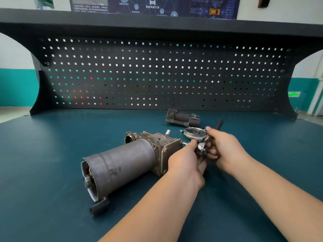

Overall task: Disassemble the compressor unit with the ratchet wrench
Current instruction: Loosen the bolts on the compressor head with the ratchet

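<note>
The compressor unit (122, 161) lies on its side on the teal bench, a grey motor cylinder toward me and a ribbed metal housing behind it. My left hand (185, 158) is at the housing's right end, its fingertips pinching the shiny head of the ratchet wrench (201, 147). My right hand (220, 147) grips the wrench from the right, and the black handle end (218, 124) pokes out beyond its fingers. A round metal cover (194, 133) lies just behind my hands, with a loose bolt (181, 131) at its left.
A second dark compressor part (182, 117) lies farther back near the black pegboard (157, 72). The teal bench top (52, 154) stretches to the left and right of the unit.
</note>
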Demonstrator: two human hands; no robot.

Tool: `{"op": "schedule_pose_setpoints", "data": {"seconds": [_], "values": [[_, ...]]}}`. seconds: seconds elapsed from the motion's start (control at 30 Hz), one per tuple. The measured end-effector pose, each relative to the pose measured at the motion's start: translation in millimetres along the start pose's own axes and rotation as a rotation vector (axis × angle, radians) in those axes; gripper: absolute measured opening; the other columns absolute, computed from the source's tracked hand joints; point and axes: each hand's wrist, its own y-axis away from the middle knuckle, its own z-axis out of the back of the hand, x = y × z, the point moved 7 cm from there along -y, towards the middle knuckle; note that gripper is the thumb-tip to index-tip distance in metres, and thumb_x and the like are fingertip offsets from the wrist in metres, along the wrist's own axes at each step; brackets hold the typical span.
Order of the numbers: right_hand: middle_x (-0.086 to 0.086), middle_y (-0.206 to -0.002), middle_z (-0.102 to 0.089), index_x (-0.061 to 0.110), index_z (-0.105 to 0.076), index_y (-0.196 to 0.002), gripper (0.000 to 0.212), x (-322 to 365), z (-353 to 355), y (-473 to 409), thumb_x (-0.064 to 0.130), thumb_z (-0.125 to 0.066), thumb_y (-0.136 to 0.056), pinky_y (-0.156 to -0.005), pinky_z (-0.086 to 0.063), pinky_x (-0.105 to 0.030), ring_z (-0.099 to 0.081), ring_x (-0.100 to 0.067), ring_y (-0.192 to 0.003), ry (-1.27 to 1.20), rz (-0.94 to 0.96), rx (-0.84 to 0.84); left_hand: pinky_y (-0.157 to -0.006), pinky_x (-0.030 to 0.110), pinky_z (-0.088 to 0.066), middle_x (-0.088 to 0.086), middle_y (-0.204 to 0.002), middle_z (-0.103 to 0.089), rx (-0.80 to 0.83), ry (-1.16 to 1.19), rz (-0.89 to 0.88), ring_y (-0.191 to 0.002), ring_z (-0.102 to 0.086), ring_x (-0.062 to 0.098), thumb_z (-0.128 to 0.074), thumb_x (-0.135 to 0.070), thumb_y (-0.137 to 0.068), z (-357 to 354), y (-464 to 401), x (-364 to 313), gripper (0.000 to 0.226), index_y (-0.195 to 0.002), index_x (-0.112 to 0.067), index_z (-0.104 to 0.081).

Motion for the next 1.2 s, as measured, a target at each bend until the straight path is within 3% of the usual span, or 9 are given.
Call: {"op": "schedule_pose_setpoints", "data": {"seconds": [0.17,0.27,0.5,0.6,0.8,0.9,1.03,1.13,1.2], "values": [[0.013,-0.055,-0.054,0.029,-0.058,-0.076,0.016,53.1,-22.4,36.6,0.030,-0.056,-0.092,-0.050,-0.041,-0.018,-0.048,-0.003,-0.049,0.455,0.760,0.143,-0.074,0.034,-0.053,0.015,-0.104,-0.068,0.004,-0.042,0.001,-0.078,-0.065,0.023,-0.061,-0.018,-0.092,1.0,0.3,-0.8,0.025,-0.108,0.000,-0.065],[0.017,-0.064,-0.058,0.037,-0.059,-0.083,0.009,52.7,-27.6,44.6,0.034,-0.055,-0.091,-0.060,-0.044,-0.017,-0.052,-0.001,-0.060,0.549,0.861,0.197,-0.075,0.036,-0.054,0.017,-0.108,-0.068,0.002,-0.038,0.015,-0.084,-0.066,0.026,-0.059,-0.016,-0.093,1.2,1.1,-1.0,0.025,-0.110,0.001,-0.064],[0.000,-0.045,-0.041,0.012,-0.044,-0.069,0.028,-8.2,3.9,4.8,0.021,-0.052,-0.095,-0.032,-0.018,-0.010,-0.027,-0.006,-0.025,0.006,-0.127,-0.031,-0.050,0.024,-0.054,0.011,-0.079,-0.064,-0.017,-0.066,0.006,-0.065,-0.060,0.018,-0.057,-0.017,-0.093,1.7,-0.9,-1.7,0.017,-0.094,-0.001,-0.061],[0.000,-0.049,-0.038,0.012,-0.042,-0.067,0.031,-18.3,1.5,8.4,0.020,-0.050,-0.095,-0.031,-0.016,-0.009,-0.026,-0.006,-0.024,-0.069,-0.230,-0.038,-0.038,0.019,-0.049,0.011,-0.083,-0.064,-0.068,-0.078,-0.001,-0.064,-0.058,0.017,-0.060,-0.019,-0.092,6.3,-2.4,-1.6,0.020,-0.101,-0.001,-0.062],[0.012,-0.054,-0.052,0.028,-0.053,-0.072,0.020,54.2,-21.1,39.4,0.032,-0.054,-0.092,-0.051,-0.038,-0.016,-0.045,-0.003,-0.050,0.515,0.790,0.061,-0.062,0.027,-0.057,0.012,-0.098,-0.071,-0.067,-0.097,-0.002,-0.083,-0.067,0.022,-0.065,-0.022,-0.088,7.9,-4.4,-2.4,0.023,-0.103,-0.005,-0.068],[0.012,-0.065,-0.056,0.032,-0.055,-0.082,0.010,50.6,-27.1,46.2,0.034,-0.053,-0.091,-0.060,-0.041,-0.017,-0.049,-0.003,-0.061,0.579,0.890,0.129,-0.085,0.036,-0.055,0.014,-0.102,-0.071,-0.051,-0.080,0.004,-0.092,-0.068,0.025,-0.063,-0.018,-0.090,7.0,-3.6,-2.7,0.023,-0.106,-0.002,-0.067],[0.002,-0.049,-0.044,0.017,-0.046,-0.070,0.027,26.0,0.3,12.9,0.027,-0.050,-0.095,-0.042,-0.031,-0.022,-0.037,-0.013,-0.041,0.327,0.345,-0.115,-0.081,0.032,-0.049,0.013,-0.097,-0.068,-0.040,-0.067,-0.011,-0.087,-0.063,0.022,-0.057,-0.016,-0.093,5.3,-4.2,-3.3,0.018,-0.104,-0.002,-0.063],[0.002,-0.038,-0.039,0.013,-0.042,-0.066,0.031,-19.1,2.6,9.1,0.020,-0.048,-0.096,-0.031,-0.017,-0.008,-0.026,-0.006,-0.024,-0.029,-0.248,-0.036,-0.050,0.025,-0.055,0.012,-0.085,-0.065,-0.033,-0.045,0.001,-0.060,-0.062,0.017,-0.057,-0.016,-0.093,3.5,-4.3,-2.7,0.013,-0.094,-0.004,-0.060],[0.003,-0.035,-0.038,0.013,-0.041,-0.066,0.032,-24.9,-0.4,9.8,0.019,-0.047,-0.096,-0.031,-0.017,-0.007,-0.025,-0.005,-0.023,-0.105,-0.299,-0.026,-0.038,0.021,-0.050,0.015,-0.098,-0.066,-0.082,-0.057,-0.003,-0.063,-0.060,0.019,-0.061,-0.019,-0.091,8.0,-4.8,-3.4,0.023,-0.106,-0.002,-0.061]]}}
